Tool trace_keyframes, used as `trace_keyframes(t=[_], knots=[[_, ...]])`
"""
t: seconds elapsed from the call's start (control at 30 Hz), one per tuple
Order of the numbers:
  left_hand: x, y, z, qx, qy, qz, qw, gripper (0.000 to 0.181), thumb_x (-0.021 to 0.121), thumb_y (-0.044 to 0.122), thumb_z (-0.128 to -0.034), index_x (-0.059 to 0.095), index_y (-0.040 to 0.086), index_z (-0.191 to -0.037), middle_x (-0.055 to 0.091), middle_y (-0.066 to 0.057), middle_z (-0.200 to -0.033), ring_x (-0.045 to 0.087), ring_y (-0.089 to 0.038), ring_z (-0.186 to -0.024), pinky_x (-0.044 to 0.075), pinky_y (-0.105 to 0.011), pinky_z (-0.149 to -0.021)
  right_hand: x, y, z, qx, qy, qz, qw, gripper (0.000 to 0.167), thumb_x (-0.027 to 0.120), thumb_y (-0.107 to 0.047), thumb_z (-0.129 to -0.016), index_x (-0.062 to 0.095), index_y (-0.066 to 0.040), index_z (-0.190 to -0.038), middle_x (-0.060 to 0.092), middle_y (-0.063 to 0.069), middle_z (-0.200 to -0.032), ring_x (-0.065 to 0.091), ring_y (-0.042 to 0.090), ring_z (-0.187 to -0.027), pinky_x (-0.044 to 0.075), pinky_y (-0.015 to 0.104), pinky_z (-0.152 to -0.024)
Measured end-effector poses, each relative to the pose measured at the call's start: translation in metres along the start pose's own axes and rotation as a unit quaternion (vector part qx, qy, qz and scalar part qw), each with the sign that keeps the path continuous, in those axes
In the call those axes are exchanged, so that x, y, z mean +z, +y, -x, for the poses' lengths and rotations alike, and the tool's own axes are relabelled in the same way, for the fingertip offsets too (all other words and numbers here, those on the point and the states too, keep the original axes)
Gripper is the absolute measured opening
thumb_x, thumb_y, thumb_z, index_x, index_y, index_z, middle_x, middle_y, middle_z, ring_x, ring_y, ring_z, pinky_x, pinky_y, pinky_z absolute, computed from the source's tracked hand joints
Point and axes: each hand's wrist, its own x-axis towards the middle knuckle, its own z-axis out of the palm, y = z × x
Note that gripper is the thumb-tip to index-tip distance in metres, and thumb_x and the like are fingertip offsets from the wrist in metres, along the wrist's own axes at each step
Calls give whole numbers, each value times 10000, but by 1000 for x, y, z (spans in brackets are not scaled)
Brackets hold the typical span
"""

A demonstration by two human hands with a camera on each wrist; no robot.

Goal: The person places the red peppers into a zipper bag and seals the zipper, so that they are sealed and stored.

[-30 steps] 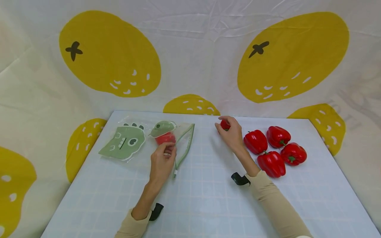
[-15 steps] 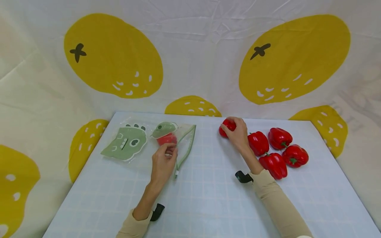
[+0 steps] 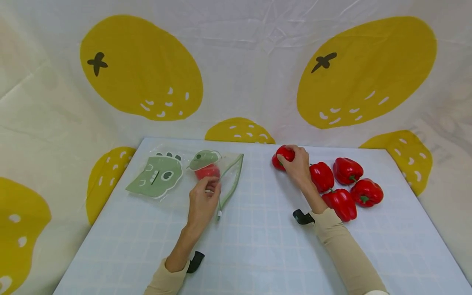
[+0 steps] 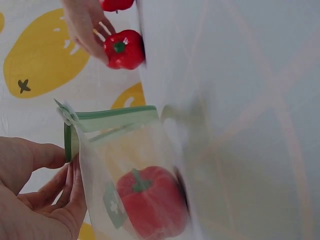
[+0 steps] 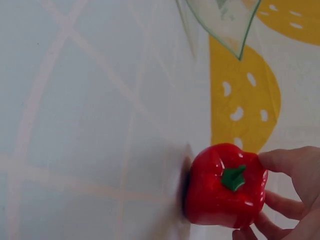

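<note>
My left hand point(image 3: 202, 200) pinches the edge of a clear zip bag point(image 4: 107, 145) near its green-rimmed mouth. Inside that bag lies one red bell pepper point(image 4: 152, 202), partly covered in the head view by a green printed patch. At the back of the table, my right hand point(image 3: 299, 164) holds another red bell pepper point(image 5: 225, 185) with thumb and fingers on its sides. This pepper sits at the tabletop, its green stem showing in both wrist views.
Several more red bell peppers point(image 3: 339, 204) sit grouped right of my right hand. A second clear bag with a green dinosaur print point(image 3: 158, 177) lies flat at the left. Behind the table point(image 3: 254, 246) hangs a white cloth with yellow fruit prints point(image 3: 141, 67).
My right hand has moved slightly right, and the pepper at its fingers, mostly hidden a second ago, shows much more. My left hand keeps its pinch on the bag.
</note>
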Motion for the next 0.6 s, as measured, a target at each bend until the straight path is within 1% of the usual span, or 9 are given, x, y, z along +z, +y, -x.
trace_keyframes(t=[0.13, 0.23, 0.4, 0.47, 0.6], knots=[[-1, 1, 1, -98, -31, -49, 9999, 172, 739, 1, -922, 704, -17, -1089, 695, -109, -940, 669, -211, -796, 615, -310, -718, 1, 0, 0, 52, -132, 126, 9998, 626, 767, -183, -910, 491, -19, -1448, 469, 222, -1447, 412, 380, -1350, 520, 593, -990], [-1, 0, 1, -155, -49, -82, 9998, 185, 744, -4, -917, 703, -18, -1097, 694, -110, -941, 668, -213, -799, 616, -315, -720, 2, -1, 0, 164, -165, 209, 9995, 666, 787, -214, -894, 478, -38, -1457, 462, 211, -1450, 426, 372, -1340, 527, 585, -984], [0, 0, 0, -65, -40, -45, 10000, 171, 738, -4, -920, 704, -18, -1087, 693, -112, -932, 667, -211, -793, 616, -321, -718, 6, 0, -3, 466, 63, 450, 9979, 668, 804, -295, -872, 495, -68, -1419, 489, 198, -1414, 467, 360, -1295, 511, 588, -1002], [0, 0, 0, -22, -33, -33, 10000, 161, 735, 2, -924, 706, -15, -1081, 694, -111, -928, 667, -207, -790, 614, -310, -712, 8, 0, -5, 555, 179, 519, 9969, 656, 807, -302, -866, 506, -69, -1400, 502, 196, -1402, 476, 360, -1283, 501, 592, -1012], [0, 1, -1, -40, -32, -19, 10000, 155, 732, 4, -926, 709, -12, -1079, 694, -109, -926, 666, -203, -788, 609, -297, -707, 9, -1, -6, 560, 261, 513, 9968, 640, 810, -291, -860, 525, -63, -1386, 523, 195, -1392, 486, 362, -1279, 508, 586, -1007]])
